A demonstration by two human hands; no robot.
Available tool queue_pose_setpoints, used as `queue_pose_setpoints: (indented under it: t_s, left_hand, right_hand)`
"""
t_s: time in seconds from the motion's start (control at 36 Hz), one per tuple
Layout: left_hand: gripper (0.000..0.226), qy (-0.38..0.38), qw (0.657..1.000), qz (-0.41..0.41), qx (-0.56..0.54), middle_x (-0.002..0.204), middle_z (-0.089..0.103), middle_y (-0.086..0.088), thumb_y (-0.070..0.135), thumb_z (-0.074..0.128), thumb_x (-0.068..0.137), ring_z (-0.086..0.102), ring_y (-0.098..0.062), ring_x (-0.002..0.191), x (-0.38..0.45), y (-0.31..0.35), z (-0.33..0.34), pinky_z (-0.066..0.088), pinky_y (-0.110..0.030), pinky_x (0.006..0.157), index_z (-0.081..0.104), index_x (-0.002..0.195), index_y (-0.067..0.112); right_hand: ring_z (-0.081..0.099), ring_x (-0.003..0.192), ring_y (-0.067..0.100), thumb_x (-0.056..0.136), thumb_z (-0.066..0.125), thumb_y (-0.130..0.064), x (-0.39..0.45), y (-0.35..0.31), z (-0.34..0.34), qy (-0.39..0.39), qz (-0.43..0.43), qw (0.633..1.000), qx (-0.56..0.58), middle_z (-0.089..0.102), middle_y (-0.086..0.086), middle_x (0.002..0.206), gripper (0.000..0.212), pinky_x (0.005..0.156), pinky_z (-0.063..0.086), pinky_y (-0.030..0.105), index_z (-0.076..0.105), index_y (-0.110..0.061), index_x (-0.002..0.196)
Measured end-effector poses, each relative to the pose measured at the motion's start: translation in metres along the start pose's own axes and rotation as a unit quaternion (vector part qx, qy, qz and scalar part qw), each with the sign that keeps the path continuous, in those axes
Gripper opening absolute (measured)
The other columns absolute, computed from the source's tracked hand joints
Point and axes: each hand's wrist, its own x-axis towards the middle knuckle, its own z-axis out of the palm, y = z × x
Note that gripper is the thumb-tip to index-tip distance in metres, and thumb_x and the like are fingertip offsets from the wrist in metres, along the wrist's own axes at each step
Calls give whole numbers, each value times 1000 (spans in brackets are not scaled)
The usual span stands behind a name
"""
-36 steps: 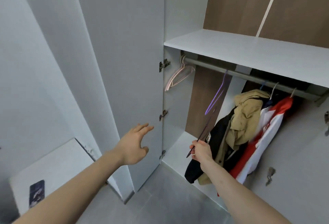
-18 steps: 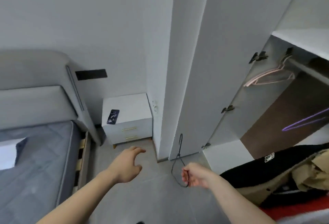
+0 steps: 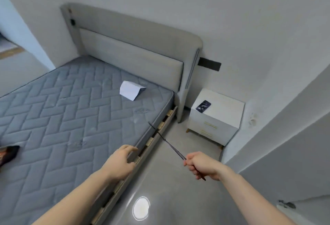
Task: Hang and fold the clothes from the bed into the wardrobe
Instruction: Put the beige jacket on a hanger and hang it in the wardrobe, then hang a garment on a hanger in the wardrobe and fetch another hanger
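Presently: right hand grips thin black hanger; left hand loose, holding nothing. Dark garment lies at bed far edge. Risk: hanger hook snagging mattress.

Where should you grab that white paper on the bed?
Take the white paper by its raised near edge, coming from the bed's near side. It is bent and lifts off the mattress there, so fingers could slip under for a grip.
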Motion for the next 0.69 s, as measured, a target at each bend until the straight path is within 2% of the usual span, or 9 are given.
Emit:
queue_pose_setpoints:
  t_s: [0.19, 0.33, 0.42, 0.47, 0.53, 0.58, 0.69]
  left_hand:
    - [57, 98, 987, -102, -81, 151, 43, 1, 18, 64, 89, 43, -17, 139, -63, -95, -45, 31, -26, 113, 49, 144, 21]
    - [61, 153, 970, -155, -112, 154, 36, 1, 21, 64, 89, 44, -17, 137, -111, -165, -69, 37, -27, 108, 44, 147, 22]
    - [67, 178, 959, -183, -123, 156, 30, 0, 22, 65, 90, 48, -18, 128, -141, -206, -83, 40, -29, 103, 37, 150, 22]
    - [71, 198, 951, -195, -134, 158, 25, 0, 22, 65, 90, 49, -15, 117, -160, -232, -92, 42, -29, 95, 32, 153, 22]
    - [75, 220, 943, -207, -138, 160, 18, 0, 23, 64, 91, 46, -19, 127, -179, -258, -100, 41, -30, 97, 25, 156, 21]
    - [81, 248, 933, -220, -141, 162, 12, 1, 22, 65, 91, 37, -23, 140, -197, -284, -107, 38, -32, 105, 20, 158, 20]
    - [93, 298, 910, -250, -143, 164, 6, 1, 21, 69, 88, 26, -25, 147, -233, -332, -119, 36, -36, 111, 11, 161, 21]
  right_hand:
    - [27, 47, 10, 100, 40, -7, 14, -77, 68, -42, -114, 988, -94, 33, -8, 55, 24, 48, 34, 23, 58, -15, 85]
    - [34, 45, 6, 97, 46, -9, 21, -126, 135, -54, -184, 971, -144, 36, -11, 51, 29, 47, 28, 23, 61, -18, 74]
    - [34, 50, 12, 89, 51, -14, 25, -153, 179, -37, -213, 960, -178, 37, -5, 54, 28, 49, 25, 25, 60, -22, 65]
    - [34, 53, 15, 86, 54, -28, 27, -168, 207, -26, -240, 948, -209, 37, -3, 59, 23, 49, 26, 25, 58, -23, 64]
    - [32, 54, 15, 81, 56, -45, 29, -179, 235, -35, -270, 933, -236, 35, -2, 61, 28, 49, 26, 25, 57, -23, 65]
    - [31, 52, 14, 81, 59, -54, 33, -189, 261, -50, -299, 921, -244, 34, -5, 58, 35, 46, 26, 22, 56, -23, 65]
    - [30, 48, 7, 89, 70, -42, 45, -207, 315, -61, -356, 900, -244, 36, -10, 50, 40, 45, 26, 14, 54, -22, 58]
